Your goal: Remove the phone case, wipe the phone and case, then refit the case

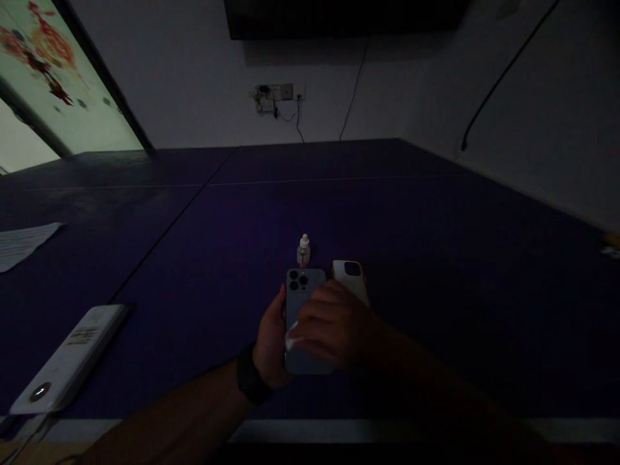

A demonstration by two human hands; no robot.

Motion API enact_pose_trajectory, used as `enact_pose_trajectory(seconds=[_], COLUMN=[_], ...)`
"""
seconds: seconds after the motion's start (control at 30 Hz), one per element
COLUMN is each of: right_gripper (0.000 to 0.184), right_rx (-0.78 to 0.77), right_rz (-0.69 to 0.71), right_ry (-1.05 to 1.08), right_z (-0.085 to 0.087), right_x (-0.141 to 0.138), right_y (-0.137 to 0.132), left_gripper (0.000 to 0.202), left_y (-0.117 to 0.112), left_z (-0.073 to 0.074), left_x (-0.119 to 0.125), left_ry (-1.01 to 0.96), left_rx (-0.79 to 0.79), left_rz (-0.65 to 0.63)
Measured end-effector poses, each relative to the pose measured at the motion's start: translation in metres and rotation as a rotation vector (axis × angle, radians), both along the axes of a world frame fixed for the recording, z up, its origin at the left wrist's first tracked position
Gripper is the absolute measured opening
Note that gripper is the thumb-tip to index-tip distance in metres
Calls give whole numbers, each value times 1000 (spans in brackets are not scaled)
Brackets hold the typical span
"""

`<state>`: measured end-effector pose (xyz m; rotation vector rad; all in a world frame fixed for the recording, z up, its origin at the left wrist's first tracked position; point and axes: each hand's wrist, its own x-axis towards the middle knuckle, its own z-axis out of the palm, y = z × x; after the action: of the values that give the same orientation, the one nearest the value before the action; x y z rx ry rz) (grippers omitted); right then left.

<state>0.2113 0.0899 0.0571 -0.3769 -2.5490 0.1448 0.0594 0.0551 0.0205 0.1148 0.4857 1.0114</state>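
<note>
My left hand [271, 342] grips a grey-blue smartphone [305, 290] from below, with its triple-lens camera end pointing away from me. My right hand [334, 323] lies over the lower back of the phone and pinches a small white cloth or wipe [292, 340] against it. Just beyond the phone stands a small clear bottle with a white cap [303, 250]. A second phone in a pale case [349, 276] lies flat to the right, its near end hidden by my right hand.
The dark blue table [368, 213] has a seam across it and ends in a pale front edge. A white power bank [68, 358] lies to the left, and a sheet of paper [24, 245] lies at the far left. A wall socket panel [278, 97] trails cables.
</note>
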Motion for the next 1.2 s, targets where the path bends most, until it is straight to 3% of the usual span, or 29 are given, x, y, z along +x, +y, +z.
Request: enact_pose_trajectory(seconds=[0.07,0.13,0.2,0.3,0.37,0.5,0.57,0.63,0.77,0.83,0.97,1.03,1.13,1.2], right_gripper=[16,14,11,6,5,12,13,12,4,3,9,9,8,8], right_rx=[7,-18,-56,-115,-109,-12,-11,-37,-134,-112,-24,-52,-121,-135], right_rz=[-227,-320,-194,121,146,-248,-360,-265,112,86,-226,-196,-33,-22], right_ry=[80,103,50,-93,-120,78,141,106,-76,-84,-9,-22,-73,-56], right_z=[-3,-5,-5,-3,-2,-3,-4,-4,-1,0,0,0,3,5], right_x=[1,2,3,5,8,13,14,14,12,13,19,24,30,31], right_y=[9,13,10,-1,-3,11,16,14,0,-2,8,12,11,9], left_gripper=[45,45,42,42,43,54,58,54,45,46,42,43,48,52], left_y=[-2,-2,1,5,6,2,1,1,5,6,6,6,8,9], left_z=[1,2,4,5,5,3,3,5,8,8,6,6,8,9], left_x=[2,3,3,0,-1,-3,-2,-2,-2,-3,-3,-4,-6,-8], left_ry=[9,16,10,-1,3,61,82,73,41,53,73,77,92,103], left_rx=[10,14,9,32,71,106,109,104,66,47,25,28,53,67], left_rz=[0,13,55,105,89,-18,-51,-14,88,85,108,103,107,115])
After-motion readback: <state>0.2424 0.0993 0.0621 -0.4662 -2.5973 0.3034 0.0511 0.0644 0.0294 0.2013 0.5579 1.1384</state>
